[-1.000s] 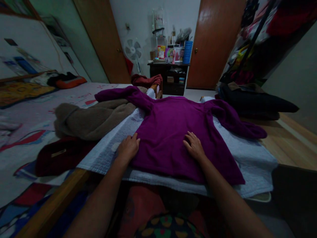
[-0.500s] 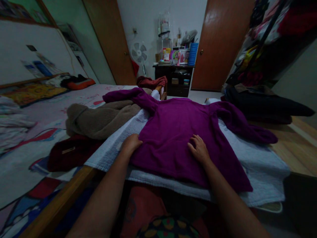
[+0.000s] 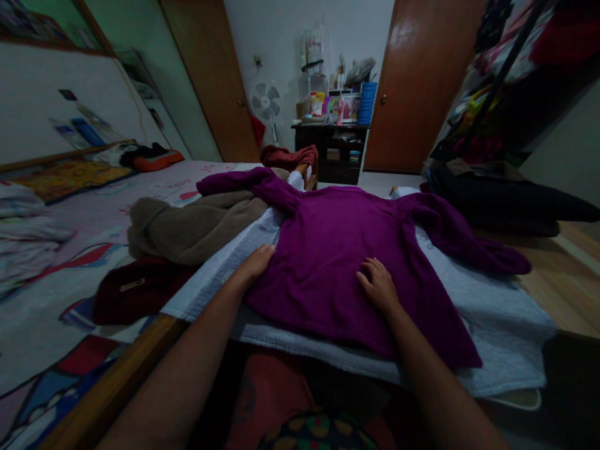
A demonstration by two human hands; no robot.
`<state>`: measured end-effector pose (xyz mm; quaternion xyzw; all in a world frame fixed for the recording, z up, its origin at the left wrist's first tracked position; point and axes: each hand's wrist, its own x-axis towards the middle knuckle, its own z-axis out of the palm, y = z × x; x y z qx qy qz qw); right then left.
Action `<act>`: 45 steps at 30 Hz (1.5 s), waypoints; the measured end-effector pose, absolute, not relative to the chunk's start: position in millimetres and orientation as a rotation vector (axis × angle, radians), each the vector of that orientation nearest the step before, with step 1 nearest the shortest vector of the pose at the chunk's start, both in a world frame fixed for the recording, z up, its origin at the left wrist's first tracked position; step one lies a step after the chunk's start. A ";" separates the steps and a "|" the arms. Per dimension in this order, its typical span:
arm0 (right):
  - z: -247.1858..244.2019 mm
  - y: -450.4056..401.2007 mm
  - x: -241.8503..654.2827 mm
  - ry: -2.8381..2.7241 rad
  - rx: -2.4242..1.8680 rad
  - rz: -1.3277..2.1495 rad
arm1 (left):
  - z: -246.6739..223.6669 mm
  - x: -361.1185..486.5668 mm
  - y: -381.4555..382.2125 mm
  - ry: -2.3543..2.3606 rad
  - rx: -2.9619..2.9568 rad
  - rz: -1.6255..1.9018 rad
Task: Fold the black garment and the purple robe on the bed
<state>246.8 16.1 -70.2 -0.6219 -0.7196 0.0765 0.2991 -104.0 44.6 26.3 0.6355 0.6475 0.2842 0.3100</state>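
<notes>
A purple long-sleeved top (image 3: 328, 250) lies spread out in front of me on a pale blue quilted cloth (image 3: 492, 319), its hem toward me and its sleeves out to both sides. My left hand (image 3: 259, 261) rests along the top's left edge, fingers stretched forward and holding nothing that I can see. On the middle of the fabric lies my right hand (image 3: 379, 286), open, with fingers apart and slightly bent.
To the left, a grey-brown fleece garment (image 3: 187, 228) and a dark red garment (image 3: 124, 290) lie on a bed (image 3: 28, 344). Dark folded clothes (image 3: 497, 197) are stacked at the right. Farther back stand a fan (image 3: 266, 101) and a dark cabinet (image 3: 307, 147).
My left hand has slid a little forward along the top's left edge. My right hand stays in nearly the same place on the fabric. The view has shifted slightly.
</notes>
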 end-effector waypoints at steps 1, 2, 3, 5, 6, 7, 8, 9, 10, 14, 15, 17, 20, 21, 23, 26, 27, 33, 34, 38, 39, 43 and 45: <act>-70.0 16.0 246.8 -1.908 -1.649 0.205 | 26.4 -105.7 45.7 1.752 1.671 0.709; -70.0 16.0 246.7 -1.904 -1.646 0.208 | 27.0 -107.9 46.2 1.799 1.687 0.639; -70.1 16.0 246.7 -1.899 -1.642 0.210 | 28.1 -110.3 46.3 1.853 1.727 0.551; -70.8 16.3 246.9 -1.888 -1.633 0.218 | 31.7 -114.3 44.6 1.995 1.865 0.369; -71.3 16.6 247.1 -1.881 -1.626 0.223 | 34.0 -115.4 42.9 2.063 1.959 0.281; -71.9 17.1 247.6 -1.871 -1.616 0.229 | 36.3 -115.7 40.8 2.136 2.048 0.196; -72.5 17.8 248.3 -1.855 -1.603 0.236 | 38.1 -115.0 38.3 2.208 2.116 0.112; -73.0 18.5 249.2 -1.835 -1.587 0.245 | 39.4 -113.5 35.7 2.273 2.165 0.032; -73.6 19.3 250.3 -1.811 -1.572 0.254 | 40.0 -111.3 33.2 2.326 2.208 -0.028; -76.0 21.7 254.1 -1.744 -1.553 0.263 | 34.4 -99.4 26.8 2.389 2.475 -0.019; -76.3 21.8 254.2 -1.748 -1.559 0.252 | 31.2 -96.5 26.6 2.332 2.554 0.005; -76.2 21.0 252.9 -1.783 -1.587 0.218 | 23.2 -91.6 27.8 2.124 2.670 0.005; -73.0 17.6 247.5 -1.890 -1.699 0.159 | 9.6 -87.9 31.2 1.794 2.730 -0.057; -70.9 16.1 245.2 -1.926 -1.752 0.139 | 5.7 -87.9 32.1 1.750 2.724 -0.069; -65.4 13.1 241.4 -1.980 -1.858 0.114 | 0.6 -89.2 33.0 1.798 2.672 -0.090; -52.6 10.5 241.6 -2.038 -1.949 0.147 | 1.1 -90.4 32.0 2.037 2.496 -0.168; -46.7 10.5 244.2 -2.066 -1.951 0.175 | 2.6 -89.2 31.2 2.100 2.446 -0.192; 2.1 15.2 288.6 -1.912 -2.047 -0.126 | 0.8 -52.5 25.1 1.782 2.689 0.140; 9.7 16.0 297.9 -1.832 -2.117 -0.227 | -2.5 -43.0 24.2 1.672 2.714 0.192; 26.6 19.2 325.4 -1.604 -2.416 -0.331 | -16.7 -9.5 20.8 1.457 2.686 0.249; 27.2 20.3 329.4 -1.597 -2.469 -0.280 | -19.5 -3.9 20.1 1.432 2.669 0.240; 22.2 24.5 342.9 -1.689 -2.534 -0.074 | -28.3 5.7 17.4 1.379 2.603 0.161; 19.7 24.9 353.2 -1.673 -2.538 -0.084 | -32.3 5.1 15.7 1.369 2.592 0.120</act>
